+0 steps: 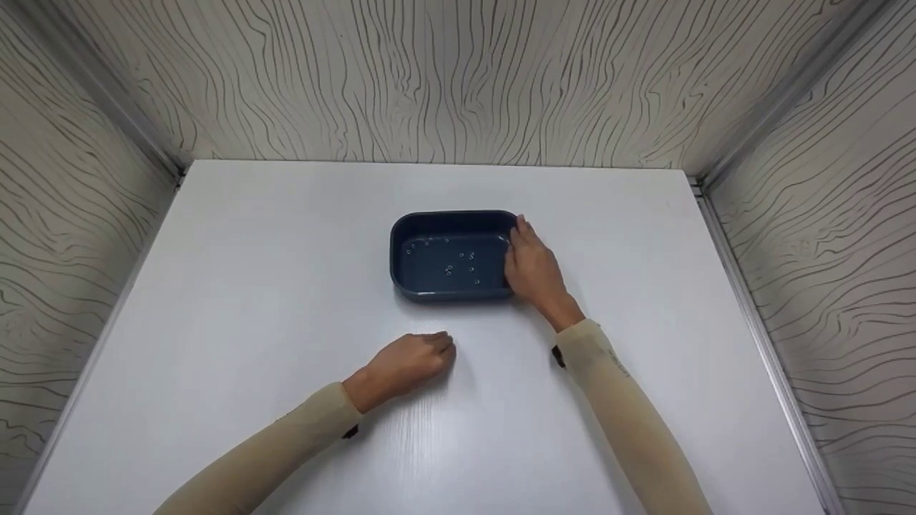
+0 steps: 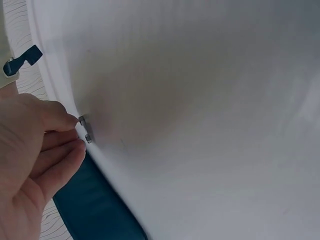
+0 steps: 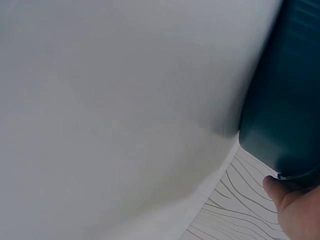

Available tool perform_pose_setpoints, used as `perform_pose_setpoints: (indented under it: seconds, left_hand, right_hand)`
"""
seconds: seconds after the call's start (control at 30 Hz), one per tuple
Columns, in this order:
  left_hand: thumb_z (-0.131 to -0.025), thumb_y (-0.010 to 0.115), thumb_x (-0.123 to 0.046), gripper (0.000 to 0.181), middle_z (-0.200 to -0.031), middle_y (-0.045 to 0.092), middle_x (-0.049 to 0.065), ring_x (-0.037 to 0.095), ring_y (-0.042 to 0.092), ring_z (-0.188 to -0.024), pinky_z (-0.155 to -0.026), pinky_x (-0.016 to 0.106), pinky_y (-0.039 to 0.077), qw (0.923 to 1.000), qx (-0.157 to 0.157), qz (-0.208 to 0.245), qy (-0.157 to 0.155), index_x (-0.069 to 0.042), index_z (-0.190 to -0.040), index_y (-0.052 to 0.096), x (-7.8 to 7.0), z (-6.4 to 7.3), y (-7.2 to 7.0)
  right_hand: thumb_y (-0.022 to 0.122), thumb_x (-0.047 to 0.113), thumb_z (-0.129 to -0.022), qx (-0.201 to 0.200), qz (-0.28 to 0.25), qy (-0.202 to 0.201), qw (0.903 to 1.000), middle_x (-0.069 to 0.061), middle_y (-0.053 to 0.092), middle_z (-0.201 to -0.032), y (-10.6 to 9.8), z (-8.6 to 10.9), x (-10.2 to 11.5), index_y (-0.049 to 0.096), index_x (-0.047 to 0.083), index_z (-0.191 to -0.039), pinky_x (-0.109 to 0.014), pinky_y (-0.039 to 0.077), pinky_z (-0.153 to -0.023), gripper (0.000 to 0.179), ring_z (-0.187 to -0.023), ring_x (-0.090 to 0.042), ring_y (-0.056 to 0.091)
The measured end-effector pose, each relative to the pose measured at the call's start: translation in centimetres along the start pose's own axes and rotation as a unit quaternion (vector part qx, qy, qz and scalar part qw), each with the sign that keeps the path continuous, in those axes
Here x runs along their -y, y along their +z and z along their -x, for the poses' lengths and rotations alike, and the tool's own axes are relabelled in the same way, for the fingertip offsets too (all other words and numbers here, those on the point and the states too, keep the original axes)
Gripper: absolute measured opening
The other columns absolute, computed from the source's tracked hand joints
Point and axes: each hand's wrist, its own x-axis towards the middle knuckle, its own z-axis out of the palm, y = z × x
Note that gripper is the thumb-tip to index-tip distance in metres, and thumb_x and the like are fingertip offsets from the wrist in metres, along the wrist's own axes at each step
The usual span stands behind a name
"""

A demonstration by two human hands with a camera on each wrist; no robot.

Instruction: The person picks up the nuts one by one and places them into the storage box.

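A dark blue rectangular tray (image 1: 436,295) sits on the white table, with several small ring-shaped metal nuts (image 1: 471,270) scattered over its floor. My right hand (image 1: 535,268) grips the tray's right end, its fingers over the rim. In the right wrist view the thumb (image 3: 274,187) lies against the tray's end (image 3: 270,145). Low over the table in front of the tray, my left hand (image 1: 411,361) is curled, fingertips down. The left wrist view shows small metal nuts (image 2: 88,138) at the tips of its thumb and fingers, pinched there.
The white table (image 1: 250,286) reaches to wood-grain patterned walls (image 1: 444,86) at the back and both sides. Metal rails (image 1: 758,322) run along its side edges. Dark straps or clips (image 1: 351,432) show beneath the light sleeves.
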Motion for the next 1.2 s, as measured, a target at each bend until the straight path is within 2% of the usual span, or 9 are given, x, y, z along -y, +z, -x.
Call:
perform_pose_setpoints:
  seconds: [0.23,0.43,0.53,0.73,1.0,1.2]
  left_hand:
    - [-0.088,0.077,-0.001,0.018,-0.098,0.075,-0.001,0.009,0.074,-0.088,-0.065,0.021,0.061,0.9990,0.010,-0.041,0.016,-0.011,-0.103,0.079,-0.15,0.18,0.14]
    - [-0.086,0.078,-0.004,0.018,-0.099,0.077,-0.004,0.008,0.074,-0.098,-0.071,0.019,0.061,0.9956,-0.020,-0.083,0.038,-0.013,-0.102,0.081,-0.11,0.38,0.27]
    - [-0.086,0.079,-0.005,0.018,-0.099,0.078,-0.004,0.009,0.074,-0.096,-0.068,0.021,0.061,0.9939,-0.030,-0.096,0.047,-0.013,-0.101,0.082,-0.16,0.51,0.25]
    - [-0.087,0.076,-0.004,0.016,-0.098,0.078,-0.001,0.011,0.074,-0.084,-0.059,0.023,0.059,0.9948,-0.023,-0.087,0.047,-0.011,-0.100,0.082,-0.35,0.63,0.39]
    - [-0.085,0.075,-0.003,0.011,-0.077,0.072,-0.003,0.009,0.068,-0.068,-0.060,0.022,0.057,0.9937,-0.030,-0.093,0.054,-0.013,-0.083,0.078,-0.58,-0.01,0.40]
    - [-0.087,0.073,-0.002,0.011,-0.079,0.072,-0.001,0.011,0.070,-0.072,-0.060,0.021,0.057,0.9913,-0.022,-0.117,0.056,-0.011,-0.087,0.080,-0.93,-0.21,0.41]
  right_hand:
    - [0.047,0.013,-0.108,0.002,-0.008,0.005,1.0000,-0.028,0.034,-0.168,-0.05,0.01,0.00,0.047,-0.014,-0.150,-0.052,0.037,-0.127,0.050,-0.156,-0.041,0.038]
    - [0.048,0.013,-0.108,0.003,-0.013,0.008,0.9999,-0.028,0.034,-0.168,-0.09,0.09,0.11,0.046,-0.014,-0.150,-0.051,0.037,-0.127,0.050,-0.156,-0.041,0.037]
    - [0.049,0.013,-0.107,-0.001,-0.014,0.004,0.9999,-0.028,0.035,-0.167,-0.07,0.08,0.09,0.046,-0.014,-0.149,-0.051,0.037,-0.127,0.050,-0.155,-0.042,0.039]
    - [0.049,0.015,-0.108,0.000,-0.017,0.000,0.9999,-0.029,0.034,-0.167,-0.07,0.04,0.00,0.047,-0.015,-0.149,-0.052,0.037,-0.127,0.051,-0.155,-0.043,0.039]
    - [0.048,0.017,-0.108,0.008,-0.017,0.008,0.9998,-0.027,0.032,-0.169,-0.12,0.01,-0.01,0.045,-0.015,-0.150,-0.052,0.035,-0.128,0.053,-0.156,-0.042,0.037]
    - [0.049,0.016,-0.108,0.009,-0.013,0.009,0.9998,-0.026,0.032,-0.169,-0.13,0.05,0.08,0.046,-0.014,-0.150,-0.051,0.035,-0.128,0.052,-0.157,-0.041,0.037]
